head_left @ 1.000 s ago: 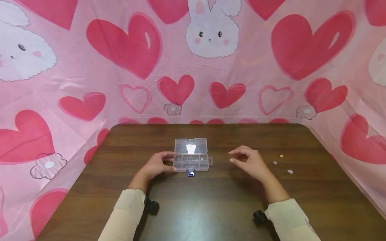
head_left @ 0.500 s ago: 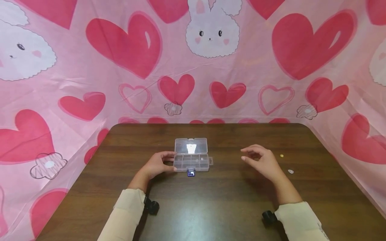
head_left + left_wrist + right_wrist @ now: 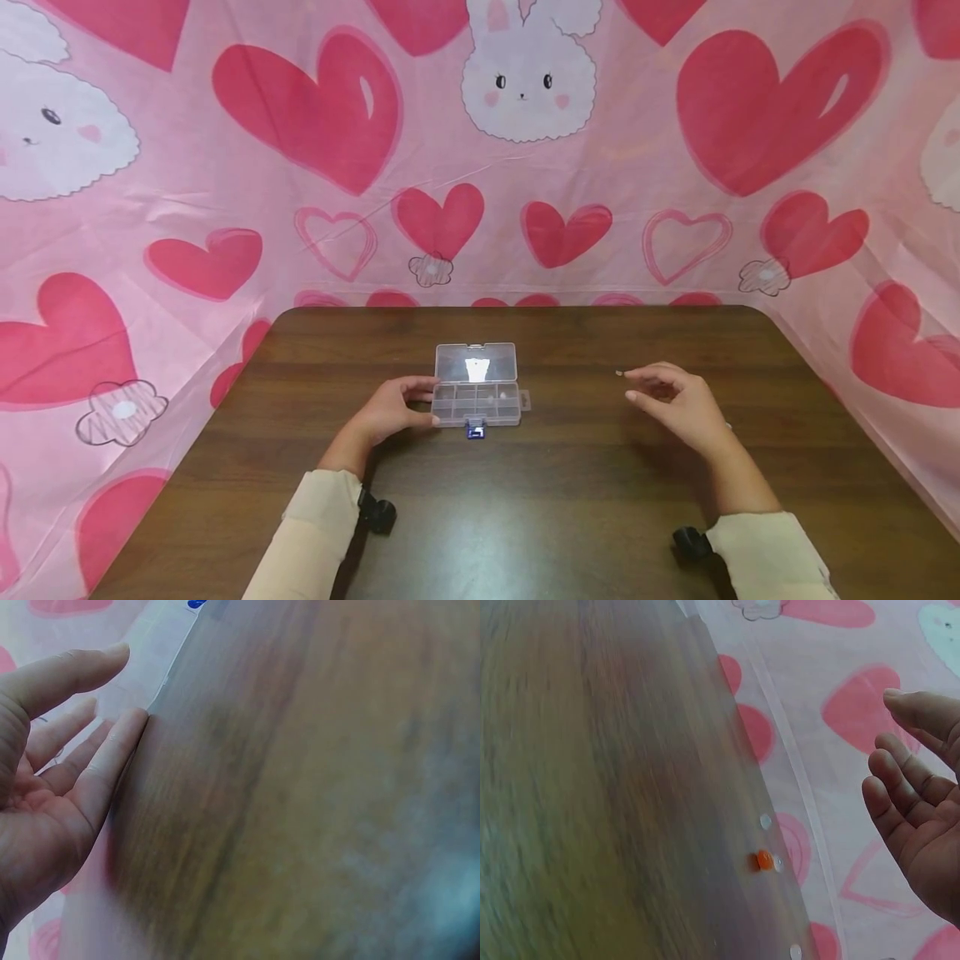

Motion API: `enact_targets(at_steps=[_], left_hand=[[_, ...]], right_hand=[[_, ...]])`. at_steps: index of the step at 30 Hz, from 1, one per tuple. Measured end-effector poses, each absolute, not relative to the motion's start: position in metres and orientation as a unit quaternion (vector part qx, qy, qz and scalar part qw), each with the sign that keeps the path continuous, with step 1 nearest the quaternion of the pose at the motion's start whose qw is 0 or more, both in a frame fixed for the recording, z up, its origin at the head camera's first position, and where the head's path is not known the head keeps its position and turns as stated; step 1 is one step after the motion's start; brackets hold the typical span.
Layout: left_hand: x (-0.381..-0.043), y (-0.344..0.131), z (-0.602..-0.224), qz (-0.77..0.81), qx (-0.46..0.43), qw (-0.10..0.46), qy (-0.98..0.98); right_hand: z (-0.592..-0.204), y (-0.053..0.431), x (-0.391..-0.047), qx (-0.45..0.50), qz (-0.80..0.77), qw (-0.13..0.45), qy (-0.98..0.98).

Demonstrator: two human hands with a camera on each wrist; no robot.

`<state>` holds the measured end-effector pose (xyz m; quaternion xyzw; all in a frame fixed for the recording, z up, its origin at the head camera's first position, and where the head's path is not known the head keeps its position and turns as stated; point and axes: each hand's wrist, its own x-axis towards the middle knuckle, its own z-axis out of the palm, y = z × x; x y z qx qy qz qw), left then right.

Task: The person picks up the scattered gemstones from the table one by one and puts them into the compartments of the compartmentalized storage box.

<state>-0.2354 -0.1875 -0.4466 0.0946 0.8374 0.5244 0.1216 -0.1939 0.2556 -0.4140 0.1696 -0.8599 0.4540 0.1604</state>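
A clear plastic compartment box (image 3: 453, 414) stands on the table with its lid (image 3: 450, 360) raised and a blue tag at its front. My left hand (image 3: 390, 408) holds the box's left end, thumb at the front corner and fingers toward the hinge. A few small pale bits sit in its right-hand compartments. To the right, my right hand (image 3: 682, 407) hovers over the table, thumb and index finger apart, nothing visible between them. Just left of its index fingertip shows a tiny bead-like piece (image 3: 619, 373). The right wrist view shows an orange bead (image 3: 765, 859) and several whitish ones (image 3: 766, 821).
The brown wooden table (image 3: 480, 517) runs back to a pink cloth backdrop (image 3: 555, 175) with hearts and rabbits. A pale piece (image 3: 729, 426) peeks out beside the right wrist. A clear hanging tab (image 3: 525, 400) juts from the box's right side.
My right hand has moved right, away from the box, and now covers most of the small pieces seen earlier there. The tiny piece left of its fingertip has come into sight. The left hand stays put.
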Motion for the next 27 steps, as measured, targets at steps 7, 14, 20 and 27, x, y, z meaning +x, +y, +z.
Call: enact_targets(at_steps=[7, 14, 20, 27], left_hand=[[-0.236, -0.186, -0.446, 0.520, 0.094, 0.122, 0.840], [-0.236, -0.187, -0.445, 0.516, 0.098, 0.120, 0.842], [-0.236, -0.186, -0.445, 0.520, 0.094, 0.120, 0.840], [-0.235, -0.186, -0.445, 0.521, 0.095, 0.116, 0.840]], right_hand=[[-0.415, 0.268, -0.191, 0.165, 0.483, 0.147, -0.847], [-0.421, 0.282, -0.188, 0.144, 0.459, 0.153, -0.863], [-0.427, 0.295, -0.185, 0.138, 0.424, 0.175, -0.878], [-0.427, 0.305, -0.177, 0.116, 0.409, 0.169, -0.889]])
